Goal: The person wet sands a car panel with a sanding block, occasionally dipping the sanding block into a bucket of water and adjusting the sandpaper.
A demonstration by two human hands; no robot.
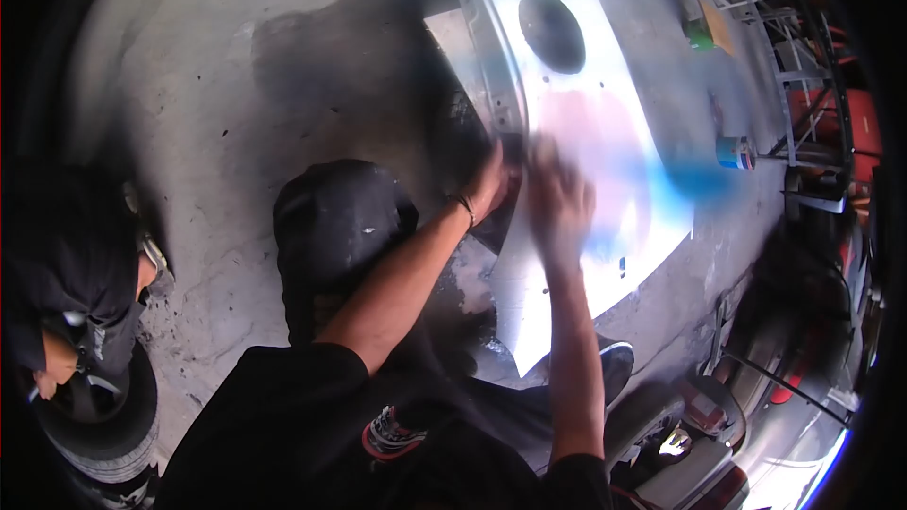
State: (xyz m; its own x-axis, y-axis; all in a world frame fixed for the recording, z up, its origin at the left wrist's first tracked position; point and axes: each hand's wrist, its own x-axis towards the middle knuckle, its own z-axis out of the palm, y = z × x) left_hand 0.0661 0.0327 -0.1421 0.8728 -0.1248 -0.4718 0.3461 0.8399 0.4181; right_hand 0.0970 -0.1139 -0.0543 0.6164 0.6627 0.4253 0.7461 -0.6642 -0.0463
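Observation:
A pale car body panel (553, 274) with an oval hole and a pinkish patch lies tilted before me, raised off the floor along its left side. My left hand (493, 187), a bracelet at its wrist, is closed at the panel's left edge, its fingers partly hidden there. On the panel's face, just right of that edge, is my right hand (564, 194). Motion smears its fingers, so whether anything is under them cannot be made out.
Another person (71, 264) in dark clothes is at the left by a tyre (104, 416). A paint can (735, 153) stands right of the panel. Metal racks (794, 66) and red parts line the right side. Car parts (694, 425) crowd the lower right.

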